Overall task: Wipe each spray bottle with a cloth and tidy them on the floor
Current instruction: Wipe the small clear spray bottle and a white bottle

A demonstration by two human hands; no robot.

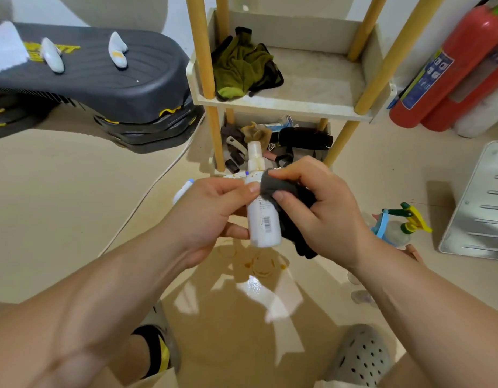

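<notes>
Two hands meet above the floor (74, 205). The left hand (211, 219) grips the white spray bottle (263, 222) by its body, long axis nearly upright, nozzle pointing away from the person. Just right of it, the right hand (320, 214) pinches a dark cloth (278, 189) against the bottle's shoulder. Farther right a trigger sprayer (402, 225) waits on the floor, probably unwiped, nearer the right hand
</notes>
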